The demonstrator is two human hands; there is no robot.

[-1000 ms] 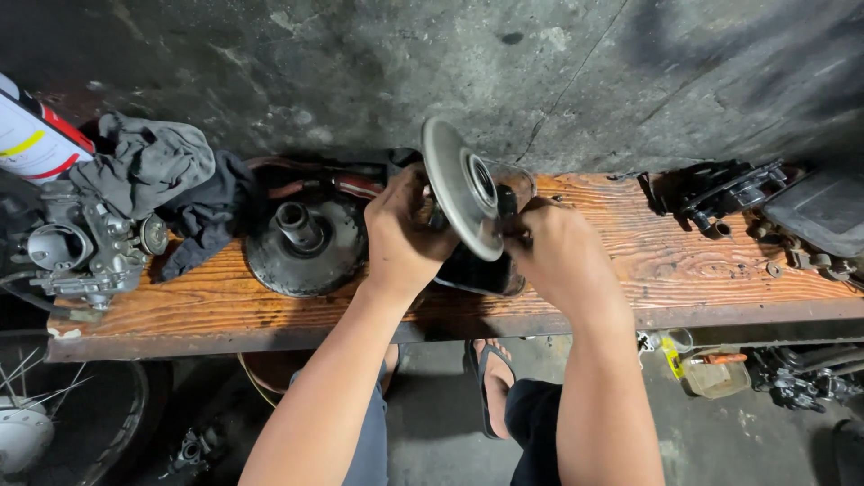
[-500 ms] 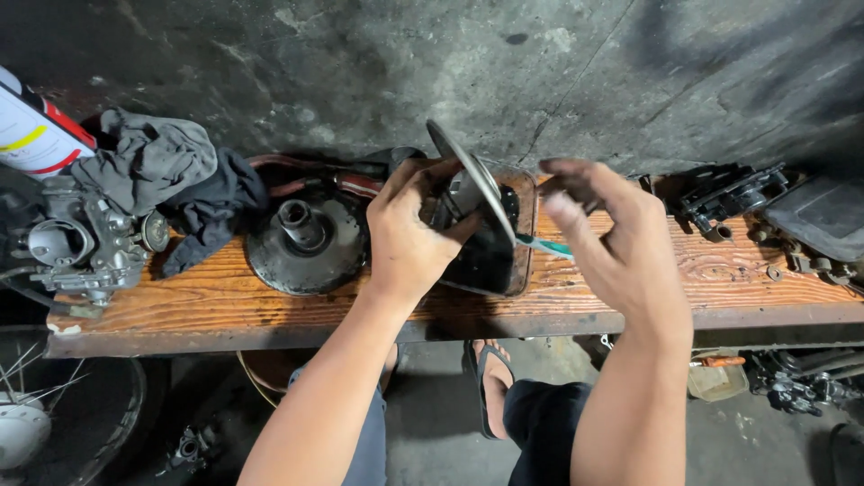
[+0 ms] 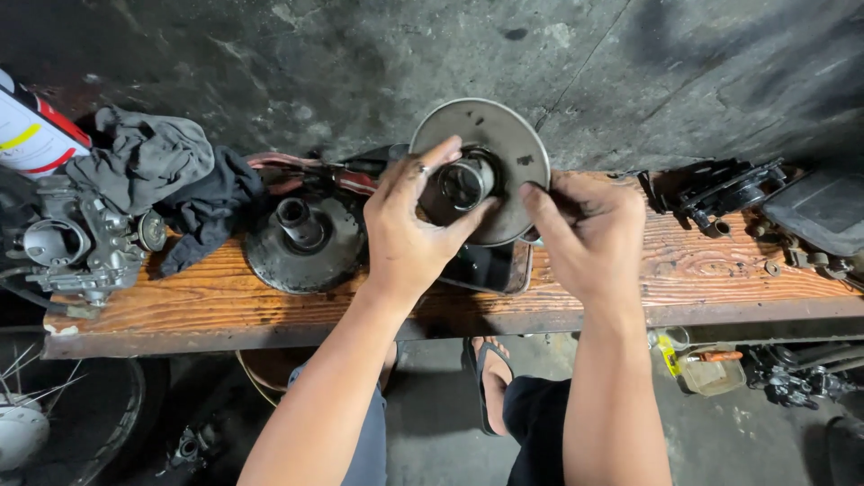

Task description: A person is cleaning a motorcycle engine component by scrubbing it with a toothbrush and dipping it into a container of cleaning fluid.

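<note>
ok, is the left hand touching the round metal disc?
Touching. The head view shows the left hand with fingers wrapped over the round metal disc rim and thumb near its hub.

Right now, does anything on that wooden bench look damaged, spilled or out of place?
Nothing looks broken or spilled. The left hand and right hand hold a round metal disc upright over the bench. Dark rags lie heaped on an engine part, untidy but not odd.

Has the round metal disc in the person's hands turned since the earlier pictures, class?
Yes. The metal disc, earlier edge-on above the wooden bench, now shows its flat face and central hub to the camera, with the left hand gripping it.
</note>
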